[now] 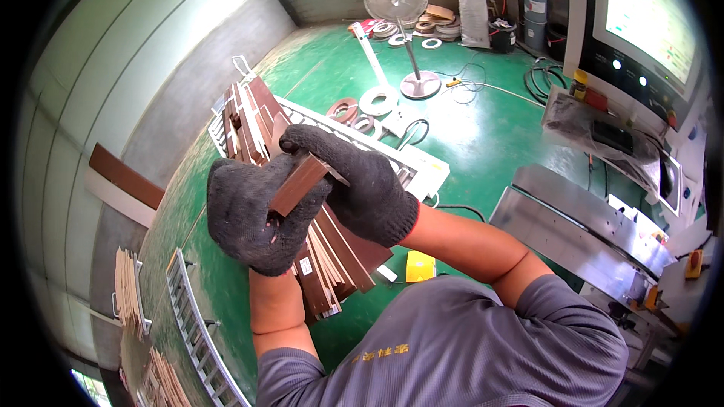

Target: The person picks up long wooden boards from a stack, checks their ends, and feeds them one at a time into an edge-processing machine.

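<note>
Over the stack of brown boards point(351, 247), two black-gloved hands are holding a brown piece point(300, 185) up, tilted, near the chest. The left hand point(260, 211) is gripping it from the left with curled fingers; the right hand point(360, 181) is gripping it from the right, fingers bent around its upper end. Whether the right palm is also hiding something, the view is not showing. Judging by this hold, the step is one of steadying and handling the piece closely. For good work, the left hand should be bearing the weight and the right should be pressing only lightly, since gloves are probably dulling touch. Fingertips should be staying off the corners, and the piece should be clearing the stack. Just right of the stack's near end, a yellow object point(420, 266) is resting on the floor.
</note>
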Tool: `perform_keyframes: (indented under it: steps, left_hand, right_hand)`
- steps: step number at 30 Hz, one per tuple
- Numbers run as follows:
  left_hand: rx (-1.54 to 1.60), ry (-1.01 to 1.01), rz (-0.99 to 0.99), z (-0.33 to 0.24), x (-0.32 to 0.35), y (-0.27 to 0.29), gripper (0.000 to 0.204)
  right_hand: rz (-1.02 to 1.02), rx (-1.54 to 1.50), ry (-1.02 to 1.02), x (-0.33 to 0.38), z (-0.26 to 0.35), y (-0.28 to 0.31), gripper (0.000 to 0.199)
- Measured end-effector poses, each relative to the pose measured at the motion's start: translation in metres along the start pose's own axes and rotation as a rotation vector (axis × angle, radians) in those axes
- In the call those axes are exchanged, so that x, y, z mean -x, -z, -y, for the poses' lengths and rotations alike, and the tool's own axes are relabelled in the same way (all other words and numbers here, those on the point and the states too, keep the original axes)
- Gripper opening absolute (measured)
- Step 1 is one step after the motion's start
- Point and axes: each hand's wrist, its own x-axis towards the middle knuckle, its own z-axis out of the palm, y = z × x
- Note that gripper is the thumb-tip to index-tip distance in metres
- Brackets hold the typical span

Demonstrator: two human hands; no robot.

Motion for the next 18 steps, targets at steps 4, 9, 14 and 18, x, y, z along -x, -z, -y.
perform_keyframes:
  steps: [4,9,14,18]
  left_hand:
    - [-0.056,-0.005,0.082,-0.006,-0.002,0.004,0.035]
    - [-0.086,0.023,0.342,-0.008,0.005,0.002,0.039]
    - [0.275,-0.072,0.280,0.013,0.047,-0.023,0.037]
    - [0.827,0.595,-0.260,0.042,0.111,-0.086,0.049]
  right_hand:
    - [0.103,0.106,-0.079,0.006,0.003,0.010,0.060]
    - [0.096,0.090,-0.264,0.010,0.023,0.017,0.062]
    - [0.012,-0.067,-0.307,0.034,0.013,0.023,0.070]
    - [-0.106,-0.099,-0.598,0.120,0.015,0.070,0.072]
